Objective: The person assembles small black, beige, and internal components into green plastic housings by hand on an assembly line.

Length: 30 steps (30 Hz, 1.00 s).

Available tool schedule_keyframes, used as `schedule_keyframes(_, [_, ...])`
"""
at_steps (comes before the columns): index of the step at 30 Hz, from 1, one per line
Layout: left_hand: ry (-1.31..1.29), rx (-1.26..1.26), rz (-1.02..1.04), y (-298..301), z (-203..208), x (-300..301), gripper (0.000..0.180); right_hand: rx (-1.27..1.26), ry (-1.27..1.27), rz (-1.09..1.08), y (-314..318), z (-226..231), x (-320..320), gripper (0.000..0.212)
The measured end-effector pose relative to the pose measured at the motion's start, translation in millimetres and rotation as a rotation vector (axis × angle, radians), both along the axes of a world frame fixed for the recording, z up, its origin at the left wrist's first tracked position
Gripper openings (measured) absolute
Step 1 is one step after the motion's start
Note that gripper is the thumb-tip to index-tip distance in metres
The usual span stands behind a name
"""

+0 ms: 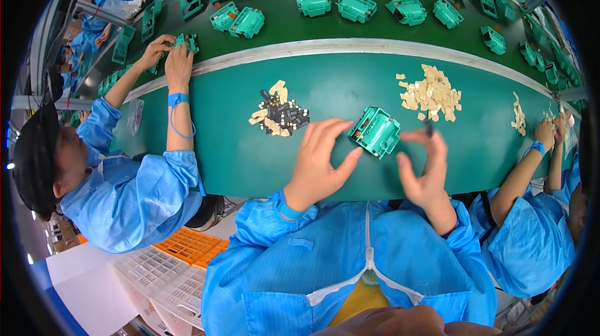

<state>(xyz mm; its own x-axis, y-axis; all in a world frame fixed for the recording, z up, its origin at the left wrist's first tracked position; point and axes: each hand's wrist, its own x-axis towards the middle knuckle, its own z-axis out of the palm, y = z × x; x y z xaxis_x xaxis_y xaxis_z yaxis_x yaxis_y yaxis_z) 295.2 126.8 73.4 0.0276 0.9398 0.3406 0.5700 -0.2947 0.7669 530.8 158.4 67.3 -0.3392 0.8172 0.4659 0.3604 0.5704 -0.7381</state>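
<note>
Head view: at the left of the bench (240,170), black parts (289,116) are heaped with cream pieces (279,91). The left hand (317,164) is curved around the housing's left corner; how firmly it is gripped cannot be told. The green housing (377,130) is placed between the hands, its inside exposed, so its work is judged unfinished. The right hand (430,170) is held just beside it, blurred, thumb and forefinger parted; whether the adjacent dark bit (428,127) is pinched cannot be told. Rightward, a cream pile (432,93) is left to be used, seemingly.
</note>
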Motion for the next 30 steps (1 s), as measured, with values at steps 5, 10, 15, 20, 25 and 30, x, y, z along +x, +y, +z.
schedule_keyframes(5, [0.072,-0.08,-0.082,5,0,23,0.075,-0.427,0.252,-0.199,6,-9,0,0.073])
schedule_keyframes(10, [0.015,-0.264,-0.138,-8,10,33,0.089,-0.762,0.354,-0.112,-8,-3,2,0.077])
schedule_keyframes(15, [0.197,-0.346,-0.059,-14,17,25,0.096,-0.62,0.471,-0.05,-3,-9,10,0.074])
schedule_keyframes(20, [0.166,-0.303,-0.18,-4,15,38,0.094,-0.666,0.499,-0.061,1,-12,21,0.045])
schedule_keyframes(25, [0.182,-0.326,-0.191,-10,2,45,0.089,-0.781,0.553,-0.029,-3,-19,34,0.006])
schedule_keyframes(30, [0.226,-0.217,-0.143,-13,2,47,0.085,-0.902,0.648,0.016,-4,-18,32,0.018])
